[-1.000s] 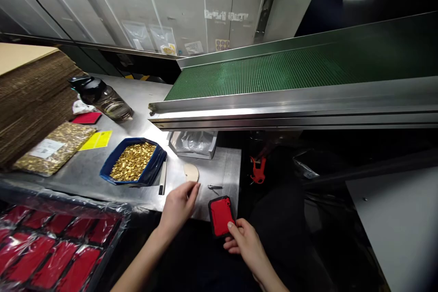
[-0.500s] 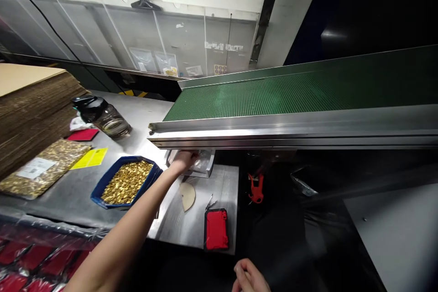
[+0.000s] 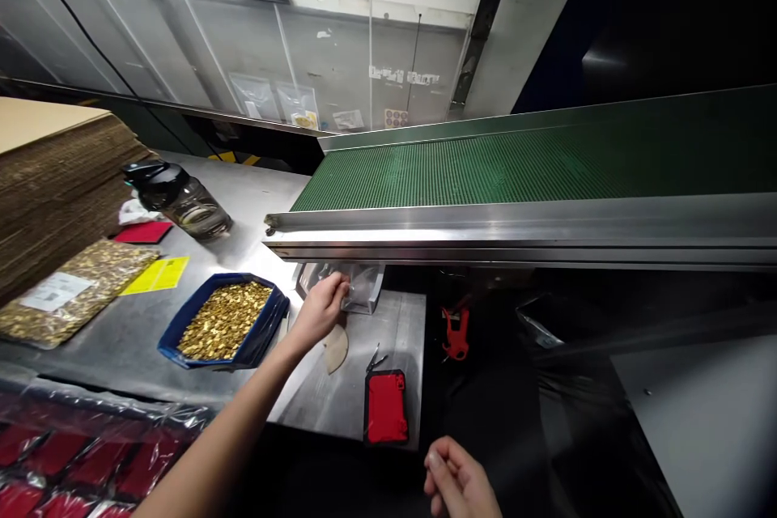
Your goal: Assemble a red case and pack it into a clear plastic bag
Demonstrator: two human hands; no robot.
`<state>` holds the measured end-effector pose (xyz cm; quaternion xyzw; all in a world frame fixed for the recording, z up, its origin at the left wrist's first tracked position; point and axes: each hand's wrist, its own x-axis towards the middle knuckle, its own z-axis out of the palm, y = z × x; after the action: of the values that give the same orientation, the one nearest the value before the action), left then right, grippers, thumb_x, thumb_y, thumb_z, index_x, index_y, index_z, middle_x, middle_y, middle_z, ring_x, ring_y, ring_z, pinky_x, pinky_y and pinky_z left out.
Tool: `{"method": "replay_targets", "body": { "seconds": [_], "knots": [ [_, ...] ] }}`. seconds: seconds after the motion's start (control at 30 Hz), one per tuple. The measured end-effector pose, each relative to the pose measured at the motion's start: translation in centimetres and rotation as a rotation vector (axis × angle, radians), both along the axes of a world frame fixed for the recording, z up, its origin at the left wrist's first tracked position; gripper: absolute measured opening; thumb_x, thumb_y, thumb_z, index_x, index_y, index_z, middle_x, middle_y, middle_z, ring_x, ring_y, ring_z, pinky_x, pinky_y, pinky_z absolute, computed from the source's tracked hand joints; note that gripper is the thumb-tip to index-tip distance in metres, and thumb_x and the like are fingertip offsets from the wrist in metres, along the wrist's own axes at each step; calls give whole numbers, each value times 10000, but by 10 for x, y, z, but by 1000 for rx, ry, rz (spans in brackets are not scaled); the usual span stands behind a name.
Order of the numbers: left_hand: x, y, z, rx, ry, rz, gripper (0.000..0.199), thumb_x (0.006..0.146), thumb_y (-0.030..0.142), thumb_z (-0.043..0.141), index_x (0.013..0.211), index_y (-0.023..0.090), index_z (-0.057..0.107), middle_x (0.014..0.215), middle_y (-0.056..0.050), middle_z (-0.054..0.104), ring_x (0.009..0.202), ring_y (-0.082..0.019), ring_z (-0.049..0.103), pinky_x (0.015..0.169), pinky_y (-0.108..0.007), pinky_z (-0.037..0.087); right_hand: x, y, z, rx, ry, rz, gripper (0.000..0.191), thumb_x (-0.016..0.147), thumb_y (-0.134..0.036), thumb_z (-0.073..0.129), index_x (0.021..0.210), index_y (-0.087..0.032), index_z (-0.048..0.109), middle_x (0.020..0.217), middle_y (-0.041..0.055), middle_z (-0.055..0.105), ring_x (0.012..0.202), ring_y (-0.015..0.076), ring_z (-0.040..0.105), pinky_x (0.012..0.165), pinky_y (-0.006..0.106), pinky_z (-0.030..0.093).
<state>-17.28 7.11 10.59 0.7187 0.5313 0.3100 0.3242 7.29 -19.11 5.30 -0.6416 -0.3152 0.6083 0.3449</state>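
Note:
My left hand [image 3: 323, 309] reaches over the near edge of a shallow tray [image 3: 375, 291] that sits partly under the conveyor. Its fingers are pinched together, and what they hold, if anything, is too small to make out. Clear plastic pieces [image 3: 363, 282] lie in the tray. Below that hand, a half-round tan piece [image 3: 336, 352] rests on the metal table. A red and black case [image 3: 387, 406] lies near the table's front corner, with a small metal tool [image 3: 375, 358] by its top. My right hand [image 3: 461, 479] is low in front, fingers curled, thumb against them; their contents are hidden.
A green ribbed conveyor [image 3: 437, 171] with a metal side rail [image 3: 486, 218] crosses above the tray. To the left are a blue bin [image 3: 173, 336] of gold pieces, a water bottle [image 3: 182, 198], a bag of gold pieces [image 3: 115, 279] and stacked cardboard [image 3: 54, 178].
My left hand has drawn back from inside the tray towards me, fingers pinched. My right hand has shifted slightly right and up. The view has moved a little.

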Motion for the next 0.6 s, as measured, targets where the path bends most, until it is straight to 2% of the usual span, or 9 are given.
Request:
{"method": "replay_targets", "body": {
  "seconds": [0.1,0.17,0.23,0.3,0.37,0.43,0.5,0.6],
  "knots": [
    [17,-44,12,-71,-142,-26,304,1037,455,433,846,232,512,779,0,523,758,-198,509,728,-312,405,-7,30,28,201,-105,34,492,931,-704,548,939,-225,659,815,53,679,740,210,656,678,313,519],
    [34,-68,16,-143,-224,-51,307,1034,468,462,850,229,524,766,8,524,748,-190,515,714,-297,410,-14,57,45,342,-189,27,388,951,-590,601,1118,-242,646,1093,80,715,1022,241,679,899,338,538],
    [52,-87,15,-212,-291,-69,296,1027,466,492,865,224,548,773,5,548,756,-189,534,718,-293,422,-19,84,55,383,-167,36,494,882,-547,716,1251,-246,584,1257,93,686,1142,253,658,965,351,537],
    [67,-102,11,-269,-345,-70,287,1017,463,526,873,218,570,792,-1,568,775,-190,547,730,-293,435,-22,103,58,358,-102,15,483,861,-526,743,1209,-226,594,1181,87,712,1051,239,687,901,343,556],
    [77,-114,6,-315,-396,-51,289,1012,467,537,886,212,588,815,-7,582,793,-191,557,741,-297,448,-22,111,57,333,-61,-22,353,887,-506,713,1057,-205,639,1005,58,729,901,210,693,815,319,551],
    [82,-124,2,-363,-449,-49,282,997,477,557,957,205,618,882,-26,630,838,-201,597,776,-311,480,-19,110,53,333,-42,-46,308,909,-499,683,955,-197,644,896,34,711,809,186,675,761,299,535],
    [83,-133,-1,-420,-498,-86,303,939,480,645,1054,200,639,963,-48,681,887,-222,643,807,-333,517,-13,104,51,333,-18,-48,339,924,-533,651,918,-195,629,836,21,687,747,173,655,699,282,519],
    [83,-144,-1,-539,-539,-164,326,866,443,748,1055,194,657,937,-47,703,868,-224,665,791,-335,536,0,90,51,314,9,-11,398,935,-588,616,847,-200,608,733,7,653,665,167,626,610,263,473]
  ]
}}
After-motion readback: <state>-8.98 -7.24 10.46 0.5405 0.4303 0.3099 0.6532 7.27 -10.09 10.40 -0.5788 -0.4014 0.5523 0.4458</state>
